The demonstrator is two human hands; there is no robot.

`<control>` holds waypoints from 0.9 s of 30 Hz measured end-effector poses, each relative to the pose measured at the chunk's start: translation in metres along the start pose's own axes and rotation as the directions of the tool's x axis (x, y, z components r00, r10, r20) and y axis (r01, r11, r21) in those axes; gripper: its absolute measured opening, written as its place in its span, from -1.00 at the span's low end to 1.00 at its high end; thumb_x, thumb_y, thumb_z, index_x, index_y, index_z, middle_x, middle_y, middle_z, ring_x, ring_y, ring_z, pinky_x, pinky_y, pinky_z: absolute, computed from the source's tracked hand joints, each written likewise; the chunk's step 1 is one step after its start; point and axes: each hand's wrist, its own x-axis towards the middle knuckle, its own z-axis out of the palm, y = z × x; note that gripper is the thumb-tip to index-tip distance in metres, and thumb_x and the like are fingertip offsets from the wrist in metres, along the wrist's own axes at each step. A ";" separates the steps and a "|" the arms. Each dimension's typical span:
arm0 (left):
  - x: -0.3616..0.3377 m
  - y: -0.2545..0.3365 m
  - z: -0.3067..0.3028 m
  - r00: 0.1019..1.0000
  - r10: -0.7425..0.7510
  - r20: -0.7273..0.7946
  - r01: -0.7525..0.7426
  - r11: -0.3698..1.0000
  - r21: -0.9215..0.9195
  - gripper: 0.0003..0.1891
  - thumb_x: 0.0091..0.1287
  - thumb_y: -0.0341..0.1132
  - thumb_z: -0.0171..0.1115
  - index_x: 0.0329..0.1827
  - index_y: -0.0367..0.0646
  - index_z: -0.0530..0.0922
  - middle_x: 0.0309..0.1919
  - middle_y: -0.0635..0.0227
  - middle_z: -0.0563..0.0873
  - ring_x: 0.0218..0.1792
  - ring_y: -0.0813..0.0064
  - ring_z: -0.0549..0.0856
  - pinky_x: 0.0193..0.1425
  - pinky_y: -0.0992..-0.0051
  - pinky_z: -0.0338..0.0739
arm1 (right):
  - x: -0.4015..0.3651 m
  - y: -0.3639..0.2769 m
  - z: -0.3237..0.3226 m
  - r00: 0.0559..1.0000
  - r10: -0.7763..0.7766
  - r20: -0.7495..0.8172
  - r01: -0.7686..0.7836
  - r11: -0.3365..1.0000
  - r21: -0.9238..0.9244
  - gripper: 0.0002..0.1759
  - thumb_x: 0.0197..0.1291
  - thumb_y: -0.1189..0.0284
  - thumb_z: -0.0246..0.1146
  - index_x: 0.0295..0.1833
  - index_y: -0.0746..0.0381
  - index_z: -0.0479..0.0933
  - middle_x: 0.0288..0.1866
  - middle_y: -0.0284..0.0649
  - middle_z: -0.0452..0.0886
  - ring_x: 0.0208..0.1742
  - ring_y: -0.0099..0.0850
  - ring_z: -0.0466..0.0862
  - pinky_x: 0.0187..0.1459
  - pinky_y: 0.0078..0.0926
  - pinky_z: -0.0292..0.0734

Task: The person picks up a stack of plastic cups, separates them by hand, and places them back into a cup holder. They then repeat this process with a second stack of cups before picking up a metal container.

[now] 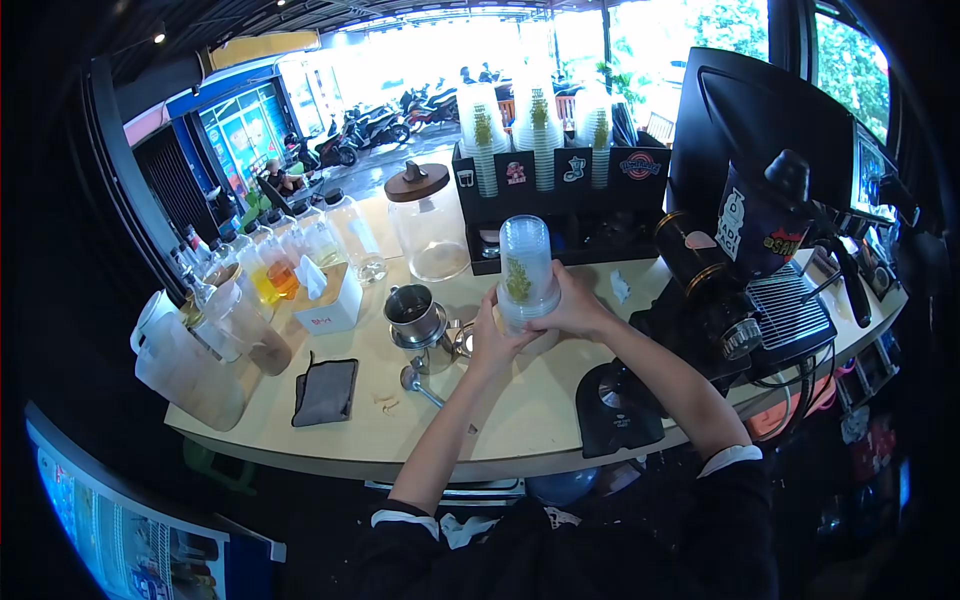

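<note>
Both my hands grip a stack of clear plastic cups (527, 250) with a green print, held upright above the counter. My left hand (492, 343) is wrapped round the stack's lower left side. On the lower right side, my right hand (574, 308) is closed round the same stack. Left of my hands stands a metal drip coffee filter (414, 310) on a glass. A spoon (420, 384) lies on the counter just in front of that glass. What is directly under the cups is partly hidden by my hands.
Behind the cups is a black organizer (560, 215) with taller cup stacks. A lidded glass jar (428, 230), a tissue box (330, 302), bottles, pitchers (185, 370) and a folded dark cloth (325, 392) occupy the left. At right stand a grinder (690, 260) and an espresso machine (790, 310).
</note>
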 end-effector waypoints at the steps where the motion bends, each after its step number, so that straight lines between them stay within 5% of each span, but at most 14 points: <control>1: 0.000 0.000 0.001 1.000 0.001 -0.013 0.000 1.000 0.017 -0.03 -0.22 -0.13 0.57 0.27 -0.28 0.22 0.11 0.08 0.51 0.13 0.23 0.54 0.21 0.31 0.40 | 0.000 0.000 0.000 1.000 -0.001 -0.001 0.001 1.000 0.000 -0.01 -0.48 0.28 0.53 0.15 0.32 0.18 0.02 -0.02 0.50 0.10 -0.24 0.53 0.15 -0.36 0.41; 7: -0.002 0.001 0.003 0.998 -0.027 0.063 0.021 0.996 0.088 0.04 -0.22 -0.03 0.55 0.28 -0.35 0.16 0.12 0.02 0.48 0.16 0.16 0.50 0.23 0.28 0.39 | 0.005 -0.002 -0.002 0.995 -0.069 -0.070 0.069 0.998 -0.014 -0.07 -0.45 0.25 0.55 0.08 0.29 0.20 0.01 -0.05 0.51 0.08 -0.24 0.55 0.14 -0.33 0.43; 9: -0.005 -0.001 0.004 0.997 -0.055 0.059 0.048 0.992 0.113 0.07 -0.22 -0.03 0.56 0.30 -0.37 0.13 0.15 0.00 0.45 0.19 0.15 0.47 0.24 0.27 0.37 | 0.009 -0.004 -0.004 0.961 -0.167 -0.219 0.178 0.983 0.034 -0.07 -0.44 0.22 0.57 0.08 0.28 0.22 0.00 -0.05 0.52 0.05 -0.27 0.57 0.12 -0.34 0.44; 14: 0.001 0.001 -0.002 0.995 -0.027 0.091 0.011 0.985 0.171 0.11 -0.17 -0.03 0.54 0.36 -0.38 0.06 0.24 -0.01 0.34 0.27 0.16 0.38 0.30 0.26 0.30 | 0.018 -0.044 -0.028 0.961 -0.156 -0.226 0.157 0.988 -0.016 -0.05 -0.36 0.24 0.56 0.17 0.28 0.21 0.04 -0.09 0.51 0.08 -0.32 0.54 0.13 -0.36 0.41; 19: 0.022 0.074 -0.038 0.962 0.159 -0.224 -0.215 0.942 -0.257 -0.15 0.16 -0.08 0.34 0.37 -0.28 0.06 0.30 0.09 0.26 0.34 0.25 0.27 0.40 0.28 0.10 | 0.010 -0.104 -0.061 0.957 -0.208 -0.203 0.193 0.977 -0.092 -0.10 -0.29 0.27 0.55 0.20 0.28 0.25 0.05 -0.14 0.50 0.11 -0.38 0.51 0.16 -0.37 0.38; 22: 0.043 0.108 -0.060 0.931 0.200 -0.306 -0.321 0.847 -0.423 -0.22 0.24 -0.13 0.25 0.40 -0.25 0.03 0.32 0.14 0.23 0.34 0.30 0.26 0.42 0.30 0.07 | 0.005 -0.117 -0.073 0.992 -0.121 0.020 0.123 0.990 -0.065 -0.15 -0.25 0.25 0.53 0.18 0.28 0.30 0.03 -0.17 0.51 0.09 -0.43 0.51 0.16 -0.40 0.38; 24: 0.058 0.113 -0.072 0.951 0.193 -0.241 -0.301 0.754 -0.584 -0.21 0.24 -0.14 0.24 0.41 -0.23 0.01 0.33 0.17 0.22 0.34 0.32 0.25 0.42 0.30 0.07 | 0.004 -0.113 -0.078 0.946 -0.245 0.210 0.235 0.969 0.071 -0.20 -0.19 0.15 0.51 0.14 0.29 0.35 -0.13 -0.20 0.58 -0.10 -0.52 0.56 -0.02 -0.54 0.44; 27: 0.063 0.116 -0.086 0.976 0.195 -0.099 -0.198 0.590 -0.783 -0.20 0.24 -0.20 0.25 0.44 -0.15 -0.02 0.31 0.24 0.24 0.30 0.39 0.30 0.37 0.33 0.18 | -0.008 -0.123 -0.080 0.937 -0.254 0.239 0.213 0.959 0.186 -0.29 -0.08 0.17 0.46 0.13 0.29 0.36 -0.15 -0.23 0.57 -0.15 -0.58 0.53 -0.09 -0.59 0.42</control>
